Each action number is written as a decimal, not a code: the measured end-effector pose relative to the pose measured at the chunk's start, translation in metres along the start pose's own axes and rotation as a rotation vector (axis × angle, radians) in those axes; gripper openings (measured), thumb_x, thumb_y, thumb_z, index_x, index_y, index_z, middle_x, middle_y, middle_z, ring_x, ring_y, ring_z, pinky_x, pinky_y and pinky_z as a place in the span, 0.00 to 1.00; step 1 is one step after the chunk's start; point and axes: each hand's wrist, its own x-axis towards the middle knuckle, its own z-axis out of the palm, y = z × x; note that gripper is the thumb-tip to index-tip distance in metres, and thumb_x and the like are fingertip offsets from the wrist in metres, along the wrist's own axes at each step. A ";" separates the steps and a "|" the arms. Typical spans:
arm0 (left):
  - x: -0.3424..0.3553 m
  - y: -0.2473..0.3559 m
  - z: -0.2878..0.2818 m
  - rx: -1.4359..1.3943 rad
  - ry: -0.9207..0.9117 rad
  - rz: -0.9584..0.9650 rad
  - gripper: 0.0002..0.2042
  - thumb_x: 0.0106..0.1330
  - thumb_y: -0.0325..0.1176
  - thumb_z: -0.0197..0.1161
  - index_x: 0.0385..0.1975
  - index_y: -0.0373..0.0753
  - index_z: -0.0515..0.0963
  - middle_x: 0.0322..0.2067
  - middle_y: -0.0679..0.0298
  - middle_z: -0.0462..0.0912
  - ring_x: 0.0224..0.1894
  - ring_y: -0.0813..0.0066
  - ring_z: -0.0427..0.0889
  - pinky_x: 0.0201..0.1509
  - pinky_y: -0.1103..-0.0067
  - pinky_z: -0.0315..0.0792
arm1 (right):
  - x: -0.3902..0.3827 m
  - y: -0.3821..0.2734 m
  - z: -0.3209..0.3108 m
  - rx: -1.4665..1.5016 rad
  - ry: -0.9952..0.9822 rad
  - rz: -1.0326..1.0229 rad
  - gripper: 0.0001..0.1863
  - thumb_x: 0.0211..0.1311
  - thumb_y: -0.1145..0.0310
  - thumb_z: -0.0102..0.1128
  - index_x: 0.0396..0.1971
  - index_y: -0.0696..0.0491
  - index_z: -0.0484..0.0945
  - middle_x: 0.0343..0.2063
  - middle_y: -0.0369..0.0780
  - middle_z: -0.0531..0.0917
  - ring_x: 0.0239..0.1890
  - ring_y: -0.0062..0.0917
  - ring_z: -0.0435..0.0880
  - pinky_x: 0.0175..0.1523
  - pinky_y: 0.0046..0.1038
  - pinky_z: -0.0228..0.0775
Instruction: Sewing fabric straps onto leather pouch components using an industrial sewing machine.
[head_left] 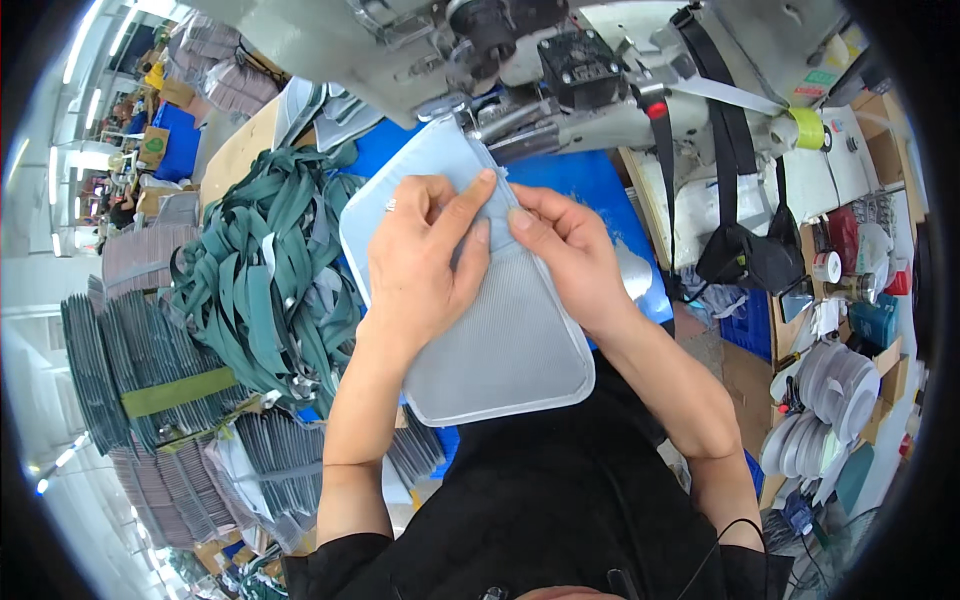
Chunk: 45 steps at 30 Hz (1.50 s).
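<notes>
While pinched by the right hand (568, 250), a grey mesh panel (497, 345) is held. The left hand (422, 258) is laid half-spread across.

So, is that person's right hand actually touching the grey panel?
Touching. The head view shows the right hand at the grey panel's right edge, its thumb tip pressed over the border.

Sewing workshop: machine (580, 70), green straps (265, 290)
</notes>
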 end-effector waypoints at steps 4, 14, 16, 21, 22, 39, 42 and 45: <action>0.024 -0.001 -0.009 0.063 -0.033 0.028 0.20 0.61 0.29 0.68 0.55 0.43 0.84 0.35 0.61 0.72 0.31 0.65 0.78 0.34 0.72 0.74 | 0.020 -0.002 0.003 -0.014 -0.012 -0.036 0.19 0.79 0.68 0.55 0.62 0.62 0.76 0.49 0.37 0.86 0.48 0.14 0.82 0.54 0.20 0.74; -0.026 -0.068 -0.002 0.058 0.372 -0.216 0.24 0.64 0.30 0.70 0.61 0.46 0.81 0.63 0.50 0.72 0.62 0.55 0.76 0.62 0.68 0.73 | 0.042 -0.009 0.011 0.065 0.058 0.093 0.15 0.76 0.65 0.61 0.54 0.59 0.80 0.43 0.35 0.87 0.41 0.13 0.84 0.48 0.18 0.75; -0.055 -0.076 0.006 -0.289 0.402 -0.758 0.29 0.69 0.30 0.68 0.71 0.46 0.72 0.71 0.52 0.64 0.67 0.57 0.73 0.68 0.66 0.70 | 0.041 -0.012 0.011 0.068 0.076 0.123 0.15 0.76 0.65 0.61 0.53 0.59 0.81 0.42 0.35 0.86 0.40 0.12 0.83 0.47 0.17 0.75; -0.102 -0.079 0.017 -1.251 0.406 -0.811 0.36 0.73 0.29 0.63 0.79 0.42 0.56 0.58 0.59 0.81 0.60 0.76 0.78 0.63 0.78 0.70 | 0.028 -0.017 -0.005 -0.355 0.090 -0.052 0.19 0.80 0.57 0.55 0.54 0.59 0.80 0.36 0.32 0.83 0.38 0.15 0.81 0.47 0.22 0.75; -0.105 -0.079 0.016 -1.174 0.399 -0.843 0.36 0.73 0.28 0.63 0.79 0.41 0.55 0.58 0.59 0.82 0.59 0.76 0.79 0.64 0.78 0.69 | 0.022 -0.023 -0.013 -0.479 0.153 -0.041 0.23 0.81 0.53 0.51 0.56 0.59 0.79 0.32 0.31 0.79 0.38 0.17 0.79 0.48 0.25 0.75; -0.097 -0.079 -0.003 -1.147 0.417 -0.606 0.29 0.72 0.28 0.64 0.73 0.37 0.68 0.69 0.57 0.72 0.70 0.70 0.69 0.75 0.75 0.58 | 0.016 -0.032 -0.042 -0.346 0.251 -0.317 0.28 0.81 0.43 0.47 0.45 0.56 0.81 0.25 0.32 0.77 0.26 0.19 0.73 0.32 0.20 0.64; -0.094 -0.077 -0.010 -1.110 0.416 -0.666 0.29 0.72 0.28 0.63 0.73 0.37 0.67 0.70 0.57 0.71 0.70 0.71 0.70 0.75 0.74 0.58 | -0.012 -0.008 -0.024 -0.498 0.060 -0.183 0.20 0.79 0.58 0.56 0.55 0.60 0.79 0.28 0.31 0.80 0.28 0.12 0.75 0.36 0.17 0.67; -0.096 -0.075 -0.015 -1.098 0.409 -0.658 0.29 0.71 0.28 0.63 0.73 0.35 0.67 0.70 0.57 0.71 0.70 0.69 0.69 0.76 0.74 0.57 | -0.026 0.002 -0.015 -0.409 0.026 -0.094 0.20 0.77 0.63 0.60 0.59 0.61 0.77 0.33 0.32 0.84 0.33 0.12 0.79 0.41 0.17 0.71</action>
